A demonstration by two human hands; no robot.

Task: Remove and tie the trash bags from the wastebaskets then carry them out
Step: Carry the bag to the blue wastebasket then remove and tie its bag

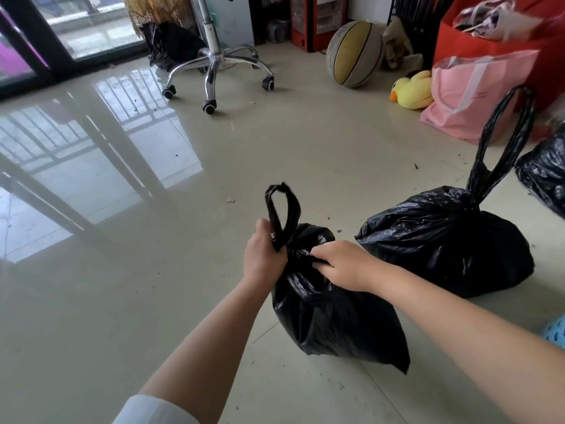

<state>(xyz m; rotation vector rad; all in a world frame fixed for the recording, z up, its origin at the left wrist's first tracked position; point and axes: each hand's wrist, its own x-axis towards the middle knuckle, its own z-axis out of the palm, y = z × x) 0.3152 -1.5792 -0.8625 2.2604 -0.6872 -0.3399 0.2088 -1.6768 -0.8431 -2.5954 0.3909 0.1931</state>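
Black plastic gathers under both our hands at the neck of the near trash bag (336,319), which sits on the pale tiled floor (153,301) right in front of us. Our left hand (264,258) is closed around the base of one handle loop (282,209), which stands up above the fist; our right hand (342,264) is clenched on the other side of the neck, fingers curled into the bunched plastic, though we cannot see whether it holds a second loop or only the gather. We judge the step in hand to be the tying of this bag. To do it well we should keep both grips low, close to the neck, so the mouth stays cinched while the two ends cross, and pull outward evenly instead of upward, since thin film like this may stretch or tear under a sharp jerk. Leaving a loop free above the knot would give us something to carry by. Just beside it on the right a second black bag (446,240) rests on the floor, its neck apparently knotted and its long loop standing upright, and a third dark bag (547,175) shows at the right edge, cut off by the frame.
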